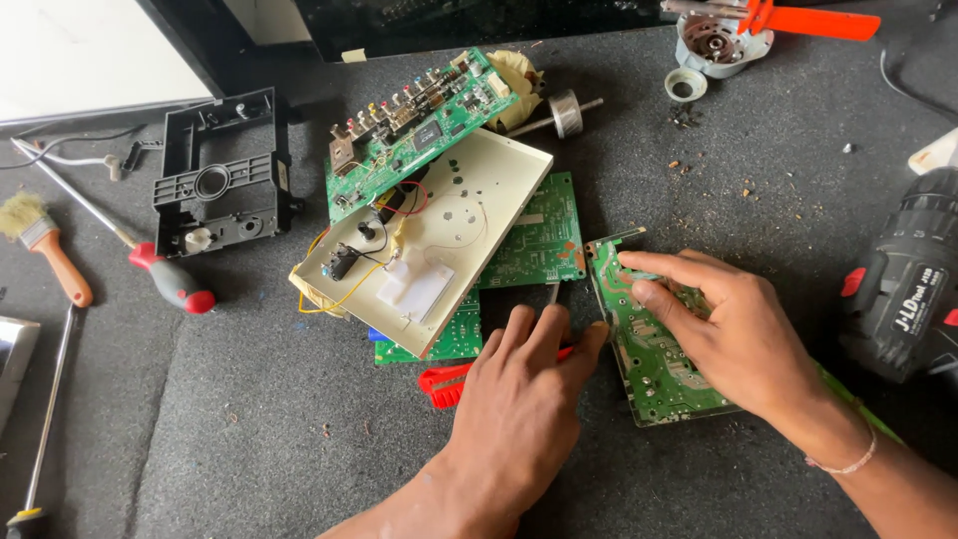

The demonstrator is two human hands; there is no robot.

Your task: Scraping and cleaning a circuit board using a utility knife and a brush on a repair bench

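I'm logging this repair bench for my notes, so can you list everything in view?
circuit boards: several, green; centre pile, one under the right hand
tray: one, cream, on the pile
frame: one, black, upper left
screwdriver: one, red handle, left
brush: one, orange handle, far left
drill: one, black, right edge
motor part: one, grey, top
red-handled tool: one, under the left hand
left hand: on the tool
right hand: on a board

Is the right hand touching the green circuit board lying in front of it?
Touching. The head view shows the right hand lying flat on the green circuit board, fingers pressed on its upper part.
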